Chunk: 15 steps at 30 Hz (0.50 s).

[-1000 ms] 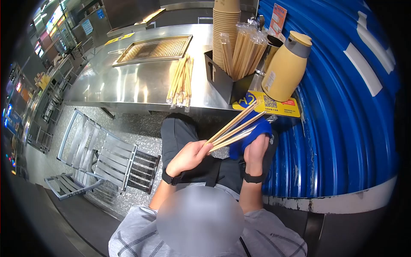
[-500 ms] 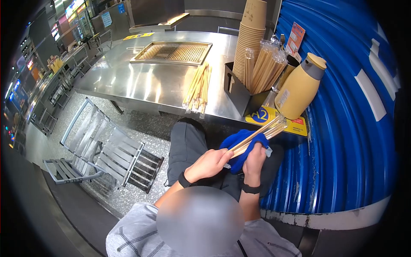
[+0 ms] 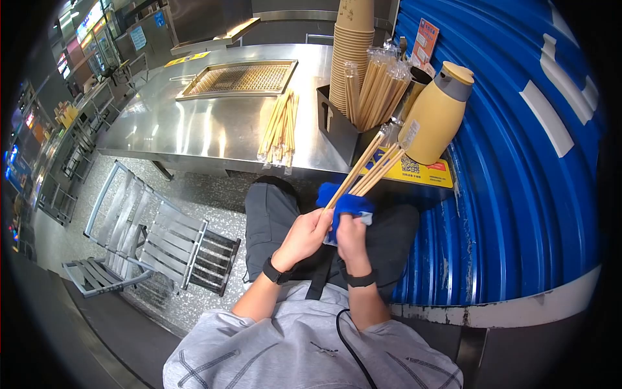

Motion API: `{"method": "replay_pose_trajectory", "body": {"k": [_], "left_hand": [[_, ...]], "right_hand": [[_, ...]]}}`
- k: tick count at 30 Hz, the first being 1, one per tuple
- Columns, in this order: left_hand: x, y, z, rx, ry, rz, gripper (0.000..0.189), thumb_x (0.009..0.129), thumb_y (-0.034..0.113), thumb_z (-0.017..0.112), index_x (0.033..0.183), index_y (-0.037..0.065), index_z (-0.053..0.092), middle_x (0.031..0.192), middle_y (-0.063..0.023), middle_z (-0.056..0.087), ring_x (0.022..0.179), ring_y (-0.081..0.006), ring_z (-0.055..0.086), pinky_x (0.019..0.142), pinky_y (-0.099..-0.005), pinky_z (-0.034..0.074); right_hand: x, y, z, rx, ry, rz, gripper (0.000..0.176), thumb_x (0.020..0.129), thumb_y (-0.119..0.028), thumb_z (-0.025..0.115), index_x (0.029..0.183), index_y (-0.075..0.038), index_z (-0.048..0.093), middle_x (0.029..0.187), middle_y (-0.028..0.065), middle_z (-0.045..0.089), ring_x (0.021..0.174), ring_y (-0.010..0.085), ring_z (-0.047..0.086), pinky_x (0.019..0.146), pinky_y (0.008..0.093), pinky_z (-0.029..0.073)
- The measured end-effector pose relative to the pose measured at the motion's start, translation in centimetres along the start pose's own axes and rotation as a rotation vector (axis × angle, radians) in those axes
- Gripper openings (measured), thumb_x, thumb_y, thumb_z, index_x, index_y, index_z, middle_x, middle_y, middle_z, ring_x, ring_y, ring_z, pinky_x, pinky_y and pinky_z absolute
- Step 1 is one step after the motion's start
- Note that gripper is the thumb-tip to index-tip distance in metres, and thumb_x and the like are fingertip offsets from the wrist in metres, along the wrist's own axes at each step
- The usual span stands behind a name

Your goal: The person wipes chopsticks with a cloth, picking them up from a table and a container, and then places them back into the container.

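Note:
My left hand (image 3: 303, 236) grips the near ends of a bundle of wrapped wooden chopsticks (image 3: 368, 167), which slants up and right toward the table edge. Around the lower part of that bundle my right hand (image 3: 350, 241) presses a blue cloth (image 3: 342, 202). Both hands are above my lap, close together. A loose pile of wrapped chopsticks (image 3: 277, 128) lies on the steel table (image 3: 194, 129). A black holder (image 3: 341, 129) on the table's right side stands full of more chopsticks.
A stack of paper cups (image 3: 350, 45), a yellow thermos jug (image 3: 435, 115) and a yellow QR sticker (image 3: 421, 172) are at the table's right end. A metal mesh tray (image 3: 236, 78) lies farther back. A folding metal chair (image 3: 149, 233) stands left; a blue corrugated wall (image 3: 518, 162) runs right.
The bundle has swung more upright, its far end now nearer the black holder. My right hand and the blue cloth have slid down to the near end, next to my left hand.

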<state>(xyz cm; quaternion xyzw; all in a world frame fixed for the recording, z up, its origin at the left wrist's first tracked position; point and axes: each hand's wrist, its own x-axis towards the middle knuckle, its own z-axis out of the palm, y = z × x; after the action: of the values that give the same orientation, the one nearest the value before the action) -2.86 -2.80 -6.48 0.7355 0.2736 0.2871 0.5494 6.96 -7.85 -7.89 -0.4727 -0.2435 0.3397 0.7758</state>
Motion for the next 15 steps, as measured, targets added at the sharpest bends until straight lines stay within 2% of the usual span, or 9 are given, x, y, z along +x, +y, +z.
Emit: {"method": "replay_pose_trajectory", "body": {"k": [1,7,10,13,15], "left_hand": [[-0.1,-0.2,-0.1,0.02,-0.015,-0.009,0.037,0.1,0.029,0.042,0.079,0.002,0.053,0.062,0.0037,0.046,0.057,-0.0061,0.041,0.052,-0.0248,0.037],[-0.4,1.1,-0.3,0.066,-0.074,-0.048,0.039,0.1,0.031,0.043,0.076,0.002,0.053,0.06,0.0039,0.045,0.055,-0.0059,0.04,0.05,-0.0245,0.036],[-0.7,0.6,-0.3,0.017,-0.127,-0.078,0.042,0.099,0.034,0.044,0.074,0.002,0.053,0.059,0.0045,0.043,0.054,-0.0045,0.038,0.049,-0.0232,0.033],[-0.7,0.4,-0.1,-0.019,-0.185,-0.12,0.042,0.099,0.034,0.045,0.073,0.002,0.053,0.059,0.0049,0.043,0.054,-0.0039,0.037,0.048,-0.0226,0.032],[-0.5,0.1,0.2,-0.048,-0.192,-0.118,0.042,0.099,0.034,0.044,0.073,0.002,0.053,0.059,0.005,0.043,0.054,-0.0037,0.037,0.048,-0.0224,0.032]], "right_hand": [[-0.4,-0.1,0.9,0.029,0.026,-0.01,0.018,0.098,-0.018,0.048,0.092,-0.006,0.059,0.086,-0.0017,0.057,0.076,0.0051,0.051,0.064,0.0205,0.041],[1.7,0.5,-0.6,-0.017,0.11,-0.024,0.025,0.1,-0.024,0.044,0.094,-0.004,0.058,0.083,-0.001,0.058,0.075,0.0062,0.053,0.065,0.0214,0.044],[3.2,-2.6,-1.7,0.122,0.196,-0.002,0.023,0.1,-0.02,0.042,0.096,-0.004,0.059,0.085,0.0014,0.062,0.077,0.0093,0.058,0.069,0.0237,0.047],[4.2,-3.9,-2.1,0.191,0.243,-0.102,0.019,0.098,-0.016,0.044,0.099,-0.003,0.059,0.091,0.0038,0.063,0.083,0.0102,0.058,0.075,0.0246,0.047],[3.9,-3.3,-2.4,0.158,0.158,-0.139,0.016,0.098,-0.014,0.046,0.099,-0.003,0.058,0.092,0.0041,0.063,0.085,0.0102,0.058,0.076,0.0241,0.046]]}}
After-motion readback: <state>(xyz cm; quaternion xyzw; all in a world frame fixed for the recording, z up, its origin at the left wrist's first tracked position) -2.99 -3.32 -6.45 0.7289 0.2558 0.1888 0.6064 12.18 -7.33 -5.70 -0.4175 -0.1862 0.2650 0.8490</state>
